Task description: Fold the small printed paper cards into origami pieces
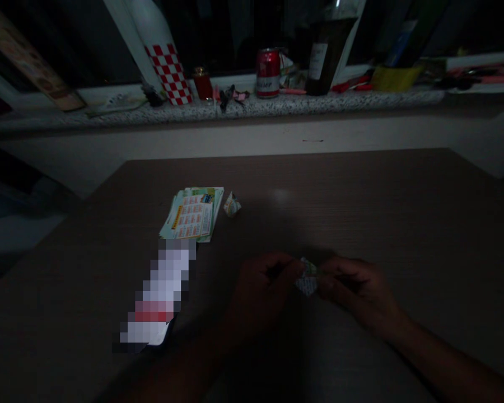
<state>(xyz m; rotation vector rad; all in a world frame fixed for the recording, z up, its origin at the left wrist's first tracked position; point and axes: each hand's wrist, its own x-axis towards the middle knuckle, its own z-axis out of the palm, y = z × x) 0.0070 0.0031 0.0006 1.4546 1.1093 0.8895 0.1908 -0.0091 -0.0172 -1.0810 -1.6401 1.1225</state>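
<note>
Between my two hands is a small folded paper piece (pixel 306 284), printed with tiny text and a patch of green. My left hand (pixel 264 285) pinches its left edge between thumb and fingers. From the other side, my right hand (pixel 357 288) grips the right edge in the same way. The fingertips cover parts of the paper. Farther off to the left, a similar folded paper shape (pixel 232 206) sits on the table by a stack of printed calendar sheets (pixel 193 215).
A phone-like device (pixel 159 296) with a blurred-out screen lies on the wooden table (pixel 382 201), left of my hands. Along the granite sill (pixel 277 105) stand a red can (pixel 267 73), a red-checkered bottle (pixel 168 70), a dark container (pixel 323 59) and other small items. The room is dim.
</note>
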